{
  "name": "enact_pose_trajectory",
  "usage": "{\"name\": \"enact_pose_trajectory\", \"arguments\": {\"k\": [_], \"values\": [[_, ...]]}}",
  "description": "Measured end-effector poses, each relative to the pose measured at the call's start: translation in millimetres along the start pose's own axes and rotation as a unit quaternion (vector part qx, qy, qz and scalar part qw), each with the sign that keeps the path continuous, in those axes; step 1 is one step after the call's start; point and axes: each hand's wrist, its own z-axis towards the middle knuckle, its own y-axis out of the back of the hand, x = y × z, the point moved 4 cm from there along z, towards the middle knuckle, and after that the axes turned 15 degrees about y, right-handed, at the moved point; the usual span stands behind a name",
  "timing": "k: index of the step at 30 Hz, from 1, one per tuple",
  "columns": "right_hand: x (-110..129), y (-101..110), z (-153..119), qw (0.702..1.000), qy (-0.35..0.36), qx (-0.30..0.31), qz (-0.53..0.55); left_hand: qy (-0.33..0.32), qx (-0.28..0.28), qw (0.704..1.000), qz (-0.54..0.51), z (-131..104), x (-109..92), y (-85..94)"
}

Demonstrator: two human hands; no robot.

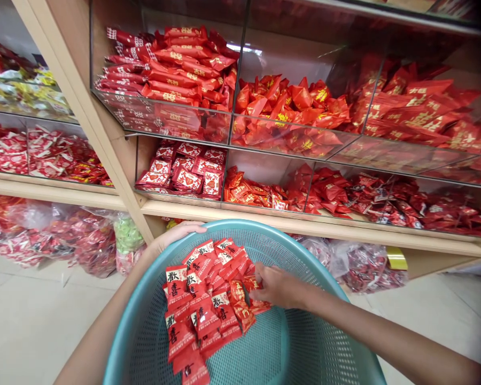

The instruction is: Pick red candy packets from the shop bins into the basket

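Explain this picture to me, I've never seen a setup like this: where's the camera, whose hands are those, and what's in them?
There is no machine here, just a person's bare hands. The one picture comes from a camera worn on the head, looking forward and down. The left hand is at the far rim of a teal basket, on its left side. The right hand reaches inside, its fingers at the red packets; whether it has a firm grip on any, I can't tell. Some packets say "creamy candy". Behind are shelves with clear-fronted bins of mostly red wrapped items. Below them, filled plastic bags sit near the tiled floor.
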Motion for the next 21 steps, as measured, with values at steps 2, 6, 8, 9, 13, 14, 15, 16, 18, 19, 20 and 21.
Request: {"name": "enact_pose_trajectory", "arguments": {"k": [2,6,8,9,13,14,15,16,18,19,20,21], "values": [[1.0,3.0,-2.5,0.999,-0.008,-0.01,-0.04,0.004,-0.006,1.0,0.002,-0.2,0.0,0.0],[14.6,7.0,-0.2,0.992,0.109,-0.04,-0.046,0.01,-0.01,1.0,0.003,0.4,1.1,0.3],[22.4,4.5,3.2,0.985,0.165,-0.022,-0.043,0.013,-0.007,1.0,0.002,0.6,1.7,0.2],[24.6,2.3,5.3,0.984,0.173,-0.01,-0.044,0.013,-0.007,1.0,0.0,0.5,1.8,0.1],[26.4,-7.1,12.6,0.987,0.152,0.009,-0.056,0.011,-0.008,1.0,-0.011,-1.6,1.4,-1.0],[26.3,-9.4,13.6,0.987,0.148,0.011,-0.062,0.015,-0.01,1.0,-0.012,-2.2,1.3,-1.5],[26.4,-11.5,14.3,0.986,0.148,0.014,-0.072,0.017,-0.011,1.0,-0.012,-2.7,1.0,-2.0],[26.5,-13.5,14.8,0.985,0.149,0.017,-0.084,0.018,-0.012,1.0,-0.013,-3.2,0.4,-2.5],[26.9,-16.6,15.5,0.982,0.154,0.018,-0.111,0.018,-0.015,1.0,-0.014,-4.2,-1.1,-3.6],[27.2,-17.8,15.8,0.98,0.156,0.018,-0.12,0.018,-0.017,1.0,-0.015,-4.7,-2.0,-4.2],[27.4,-18.6,15.9,0.979,0.157,0.019,-0.126,0.02,-0.02,1.0,-0.015,-5.2,-2.6,-4.7],[27.8,-18.9,15.9,0.979,0.158,0.021,-0.129,0.023,-0.023,0.999,-0.014,-5.8,-3.0,-5.0]]}}
